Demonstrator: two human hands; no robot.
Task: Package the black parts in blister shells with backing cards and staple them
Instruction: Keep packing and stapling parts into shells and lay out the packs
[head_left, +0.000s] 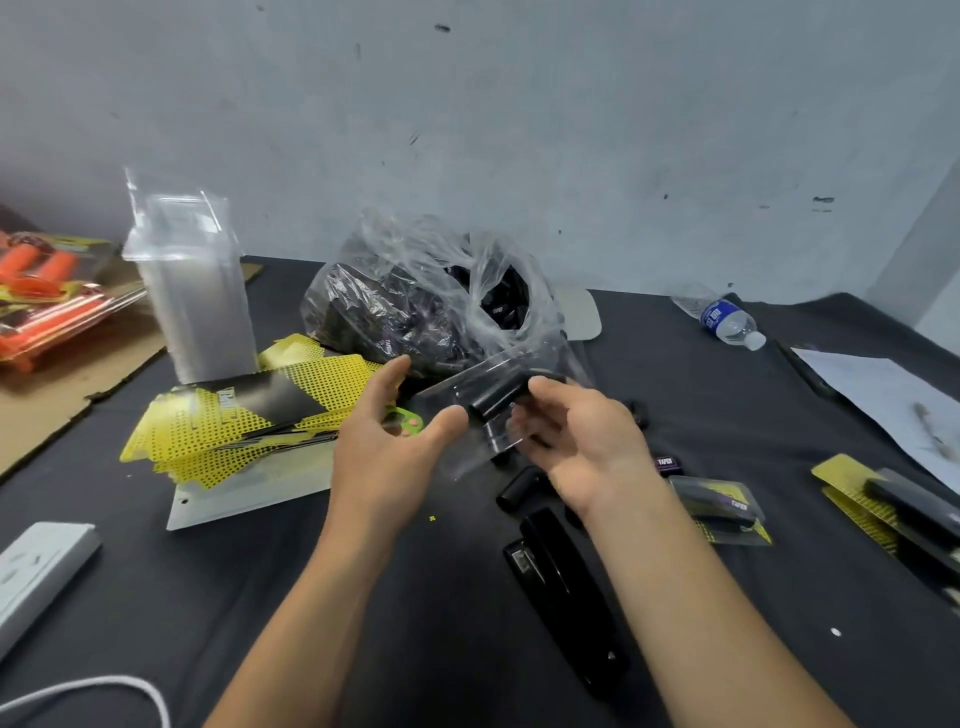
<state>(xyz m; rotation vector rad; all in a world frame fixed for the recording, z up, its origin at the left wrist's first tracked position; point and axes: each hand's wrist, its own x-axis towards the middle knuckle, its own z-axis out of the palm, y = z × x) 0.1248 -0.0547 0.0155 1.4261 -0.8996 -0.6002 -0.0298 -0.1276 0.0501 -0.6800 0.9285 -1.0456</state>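
Observation:
My left hand (387, 441) holds a clear blister shell (467, 387) between thumb and fingers, above the table's middle. My right hand (576, 441) grips a black cylindrical part (498, 400) and has it in the shell. A plastic bag (421, 306) full of black parts stands behind the hands. Yellow and black backing cards (244, 415) lie spread at the left. A black stapler (561, 582) lies under my right forearm, with a loose black part (514, 491) beside it. Finished packs lie at the right (722, 506) and far right (893, 512).
A tall stack of clear blister shells (195, 291) stands at the back left. Orange packaged goods (47, 291) sit on cardboard at the far left. A water bottle (727, 319) and white paper (878, 395) lie at the right. A power strip (36, 571) lies at the front left.

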